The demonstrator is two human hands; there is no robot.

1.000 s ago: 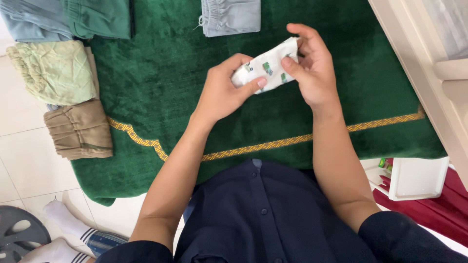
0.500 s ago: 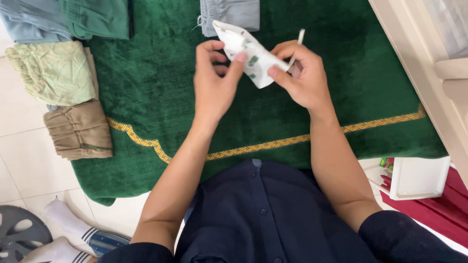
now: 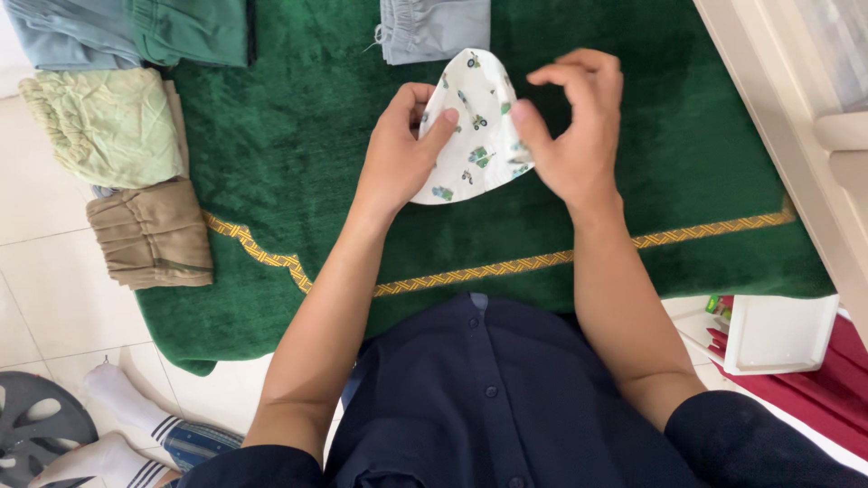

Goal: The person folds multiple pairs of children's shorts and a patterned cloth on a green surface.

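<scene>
A small white cloth with little green vehicle prints (image 3: 475, 136) is spread out between my two hands above a dark green rug (image 3: 289, 136). My left hand (image 3: 398, 154) pinches its left edge with thumb and fingers. My right hand (image 3: 570, 131) grips the right edge with the thumb, its fingers curled above. The cloth hangs open in a rounded, pouch-like shape.
Folded clothes lie around the rug: a grey piece (image 3: 434, 27) at the top, blue (image 3: 63, 32) and green (image 3: 190, 32) pieces at top left, a pale green one (image 3: 104, 126) and a tan one (image 3: 149, 235) on the left. A white box (image 3: 782, 330) sits at right, socked feet (image 3: 117, 407) at bottom left.
The cloth went from a folded strip held between my hands to an opened, spread shape. Both hands shifted slightly apart and turned it over.
</scene>
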